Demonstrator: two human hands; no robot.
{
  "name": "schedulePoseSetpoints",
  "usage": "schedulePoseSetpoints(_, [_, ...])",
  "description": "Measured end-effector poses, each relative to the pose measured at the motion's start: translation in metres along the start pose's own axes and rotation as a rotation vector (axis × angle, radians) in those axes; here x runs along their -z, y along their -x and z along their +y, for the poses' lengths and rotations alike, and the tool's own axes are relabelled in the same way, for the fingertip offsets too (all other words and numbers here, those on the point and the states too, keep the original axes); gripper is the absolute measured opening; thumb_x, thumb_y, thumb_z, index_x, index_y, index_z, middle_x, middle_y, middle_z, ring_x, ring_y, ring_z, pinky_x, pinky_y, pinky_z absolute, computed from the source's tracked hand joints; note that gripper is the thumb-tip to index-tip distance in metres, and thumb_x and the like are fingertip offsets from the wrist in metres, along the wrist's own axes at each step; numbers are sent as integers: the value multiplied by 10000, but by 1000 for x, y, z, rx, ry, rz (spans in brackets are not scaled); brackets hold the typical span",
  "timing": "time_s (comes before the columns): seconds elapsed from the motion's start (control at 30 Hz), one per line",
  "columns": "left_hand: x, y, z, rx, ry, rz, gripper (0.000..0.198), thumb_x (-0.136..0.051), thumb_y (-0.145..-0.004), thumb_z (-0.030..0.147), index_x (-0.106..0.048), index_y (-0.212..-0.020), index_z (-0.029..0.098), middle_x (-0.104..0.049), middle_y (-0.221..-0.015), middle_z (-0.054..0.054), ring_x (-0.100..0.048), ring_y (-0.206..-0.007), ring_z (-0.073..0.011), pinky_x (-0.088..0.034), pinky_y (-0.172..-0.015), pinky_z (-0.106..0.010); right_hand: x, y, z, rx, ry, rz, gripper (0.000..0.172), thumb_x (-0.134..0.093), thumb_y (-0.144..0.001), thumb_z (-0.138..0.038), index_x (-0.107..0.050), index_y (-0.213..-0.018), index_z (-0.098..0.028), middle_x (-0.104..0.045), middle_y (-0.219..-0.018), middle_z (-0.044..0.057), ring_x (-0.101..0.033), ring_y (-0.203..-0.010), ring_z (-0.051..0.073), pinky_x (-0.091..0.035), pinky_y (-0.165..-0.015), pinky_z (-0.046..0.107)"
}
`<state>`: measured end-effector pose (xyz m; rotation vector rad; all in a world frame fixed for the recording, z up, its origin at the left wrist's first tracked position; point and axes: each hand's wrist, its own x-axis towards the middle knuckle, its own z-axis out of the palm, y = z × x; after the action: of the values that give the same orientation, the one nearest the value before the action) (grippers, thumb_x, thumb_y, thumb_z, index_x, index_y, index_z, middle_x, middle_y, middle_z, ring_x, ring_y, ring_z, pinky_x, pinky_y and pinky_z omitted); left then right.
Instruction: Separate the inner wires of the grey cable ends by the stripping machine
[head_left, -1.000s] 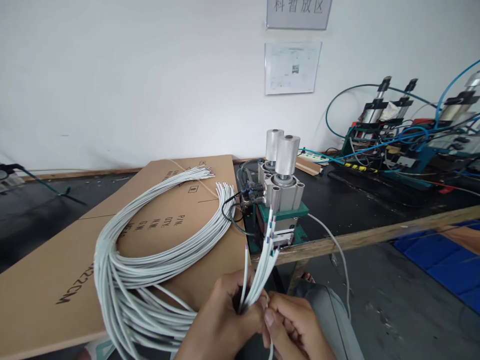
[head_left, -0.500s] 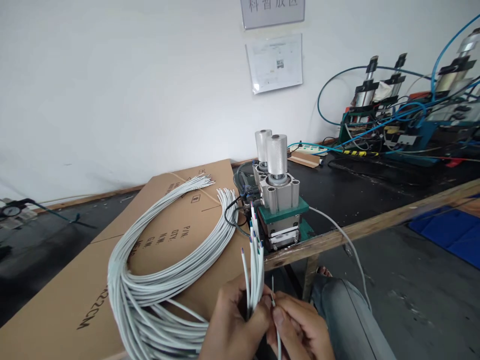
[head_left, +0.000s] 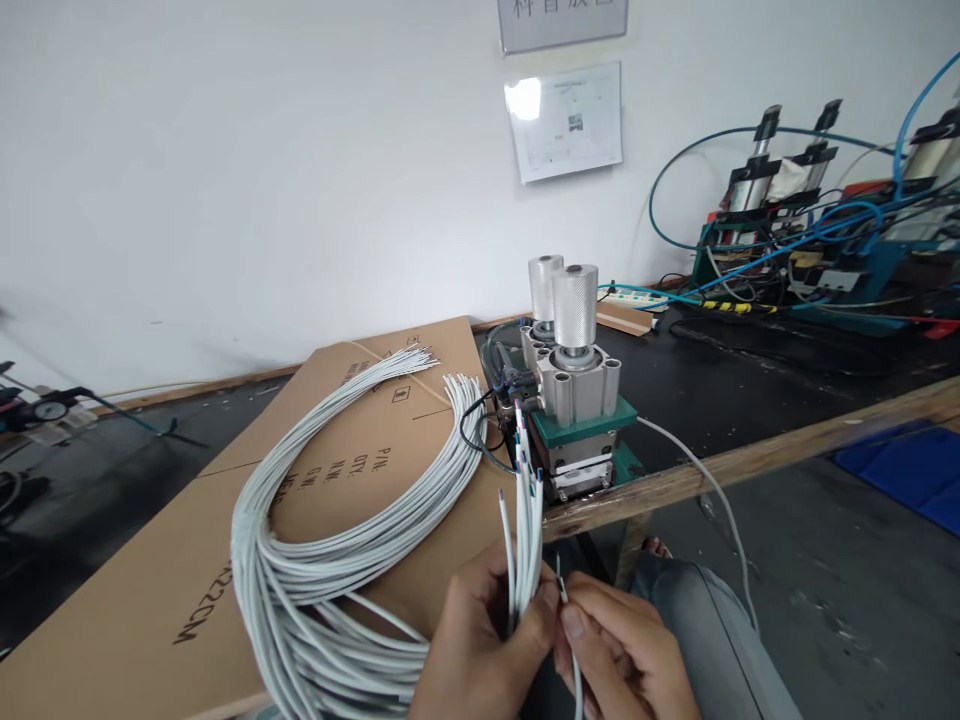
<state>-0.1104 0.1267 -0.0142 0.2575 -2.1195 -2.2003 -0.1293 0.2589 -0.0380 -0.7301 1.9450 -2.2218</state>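
My left hand (head_left: 487, 635) is closed around several white cables (head_left: 527, 540), whose cut ends point upward with small coloured wire tips showing. Pinched in my right hand (head_left: 622, 645) is a single white cable (head_left: 577, 680), its thin end (head_left: 559, 570) sticking up between the two hands. The fingertips of both hands meet at that end, and the exact grip there is partly hidden. A large looped bundle of white cables (head_left: 360, 555) lies on the cardboard (head_left: 405, 450) to the left, with two sets of ends facing away from me.
A pneumatic press (head_left: 574, 390) with two knurled metal cylinders stands at the edge of the black bench (head_left: 712, 400). Further right are more machines (head_left: 757, 200) with blue air hoses. A pressure gauge (head_left: 51, 410) is at far left. A grey cable (head_left: 712, 470) hangs over the wooden edge.
The view has shifted slightly, so the scene sits further right. Both hands keep their grips on the cables, with only small finger movement.
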Motion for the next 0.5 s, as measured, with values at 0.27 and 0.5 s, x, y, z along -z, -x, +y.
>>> schedulePoseSetpoints(0.27, [5,-4,-2,-35,-11,-83,411,-733,-815,521,-615,-881,132,-623,-763,-9,-534,-587,-80,-460,-591,-206,12,-3,3,56,148,-103,432,-421,-1047,-402,-522,-722,-135,-474,-680,7,-438,-517,20,-324,-458,115])
schedulePoseSetpoints(0.5, [-5,1,34,4,-109,2,211,-679,-760,315,-553,-695,158,-486,-606,46,-441,-598,-77,-356,-576,-191,-8,5,-8,-145,-83,115,538,-536,-966,-550,-507,-638,-124,-387,-637,-9,-348,-489,14,-228,-440,151])
